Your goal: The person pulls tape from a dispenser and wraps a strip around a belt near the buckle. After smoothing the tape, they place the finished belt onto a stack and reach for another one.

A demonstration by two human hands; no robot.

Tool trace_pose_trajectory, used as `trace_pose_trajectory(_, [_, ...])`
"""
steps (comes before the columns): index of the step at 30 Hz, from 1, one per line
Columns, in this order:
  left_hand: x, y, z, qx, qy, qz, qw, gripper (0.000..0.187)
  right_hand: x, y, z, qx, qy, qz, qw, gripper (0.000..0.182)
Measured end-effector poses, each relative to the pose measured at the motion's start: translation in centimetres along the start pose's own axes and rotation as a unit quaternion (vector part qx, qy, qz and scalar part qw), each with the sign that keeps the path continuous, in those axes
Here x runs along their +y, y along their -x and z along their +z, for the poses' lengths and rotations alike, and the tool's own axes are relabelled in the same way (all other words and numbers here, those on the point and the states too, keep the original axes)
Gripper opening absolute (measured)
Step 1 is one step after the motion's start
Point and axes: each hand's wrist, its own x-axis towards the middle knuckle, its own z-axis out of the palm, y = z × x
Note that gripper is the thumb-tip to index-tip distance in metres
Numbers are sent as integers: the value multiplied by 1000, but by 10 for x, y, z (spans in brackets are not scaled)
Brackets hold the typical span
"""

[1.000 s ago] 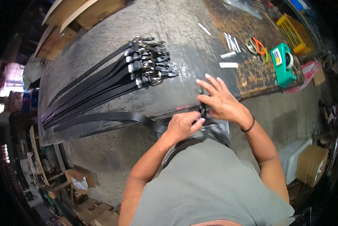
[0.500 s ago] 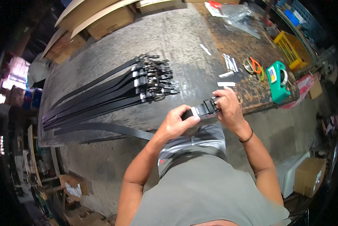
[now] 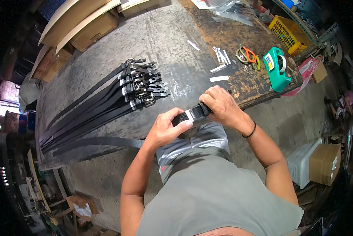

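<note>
A black webbing strap with a white label band and a dark buckle end is stretched between my two hands, over the table's near edge. My left hand is closed round it just left of the label, thumb on top. At the buckle end, my right hand grips the strap with curled fingers, hiding part of the buckle. The strap's tail runs out to the left along the table edge. Beyond my left hand lies a bundle of similar black straps, their metal hooks and clips heaped at the right end.
On the table, white paper slips lie near orange-handled scissors and a green tape dispenser. Cardboard boxes line the far edge. Clear plastic bags sit at the back right, and a yellow crate stands past the table.
The view has shifted, so the table things appear further left. My right hand has turned and closed further over the buckle end, now covering more of it. My left hand keeps its hold.
</note>
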Motion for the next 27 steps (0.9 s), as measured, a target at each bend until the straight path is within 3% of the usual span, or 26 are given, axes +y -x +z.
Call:
trace_pose_trajectory(3, [3, -1, -5, -10, 19, -53, 998, 31, 8, -1, -6, 63, 12, -14, 998, 48])
trace_pose_trajectory(5, [13, -2, -5, -15, 20, -83, 996, 28, 5, 3, -9, 45, 35, 10, 998, 43])
trace_pose_trajectory(7, [26, -2, -5, 17, -87, -63, 994, 26, -3, 10, -4, 18, 69, 53, 996, 32])
trace_pose_trajectory(8, [28, -2, -3, 53, -151, -10, 987, 24, -9, 14, -1, 18, 81, 80, 993, 30])
trace_pose_trajectory(9, [33, -2, 0, 52, -151, -4, 987, 24, -14, 17, 3, 17, 93, 106, 990, 27])
trace_pose_trajectory(11, [42, 0, 6, 88, -344, 88, 931, 23, -18, 20, 10, 22, 112, 123, 986, 23])
trace_pose_trajectory(13, [52, 3, 21, 102, -356, 138, 918, 28, -20, 21, 15, -16, 117, 154, 981, 32])
trace_pose_trajectory(16, [58, 2, 34, 92, -357, 152, 917, 26, -20, 15, 16, -15, 118, 152, 981, 29])
trace_pose_trajectory(20, [54, -10, 24, 70, -332, 87, 937, 27, -12, 10, 22, -35, 144, 131, 980, 24])
trace_pose_trajectory(23, [43, -19, -3, 53, -215, 15, 975, 27, -5, 10, 18, -7, 69, 122, 990, 31])
trace_pose_trajectory(27, [56, -21, -27, 18, -173, -58, 983, 28, -9, 9, 8, 14, -7, 124, 992, 35])
